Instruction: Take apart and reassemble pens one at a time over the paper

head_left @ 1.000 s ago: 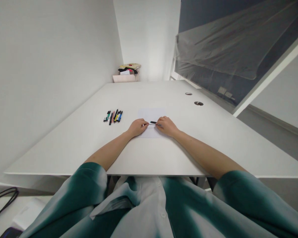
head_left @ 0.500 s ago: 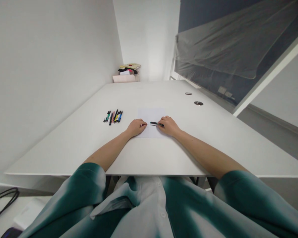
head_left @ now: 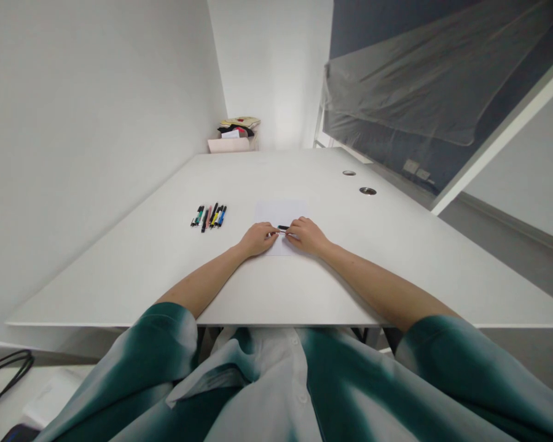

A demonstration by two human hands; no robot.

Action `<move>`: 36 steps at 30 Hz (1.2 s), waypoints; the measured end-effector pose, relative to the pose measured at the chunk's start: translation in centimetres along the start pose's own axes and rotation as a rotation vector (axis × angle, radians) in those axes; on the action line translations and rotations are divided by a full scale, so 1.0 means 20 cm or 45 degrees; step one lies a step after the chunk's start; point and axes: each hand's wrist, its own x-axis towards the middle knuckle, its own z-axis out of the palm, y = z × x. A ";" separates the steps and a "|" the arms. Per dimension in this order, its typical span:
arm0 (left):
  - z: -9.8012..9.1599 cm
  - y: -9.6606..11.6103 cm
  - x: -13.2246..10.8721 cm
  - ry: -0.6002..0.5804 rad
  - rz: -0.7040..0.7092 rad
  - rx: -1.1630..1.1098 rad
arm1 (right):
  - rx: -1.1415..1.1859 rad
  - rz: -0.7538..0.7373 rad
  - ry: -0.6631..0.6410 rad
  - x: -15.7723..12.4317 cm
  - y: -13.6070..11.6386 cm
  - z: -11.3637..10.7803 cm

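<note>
The head-worn camera looks forward and down along a white desk, close above the left hand and right hand at frame centre, the far wall at twelve o'clock.

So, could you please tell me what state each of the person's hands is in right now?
Left hand: closed, pinching a slim black pen.
Right hand: closed, pinching the same pen.
</note>
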 end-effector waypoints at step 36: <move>0.01 -0.08 0.00 0.002 -0.148 -0.018 | -0.056 0.200 -0.112 -0.01 -0.01 -0.06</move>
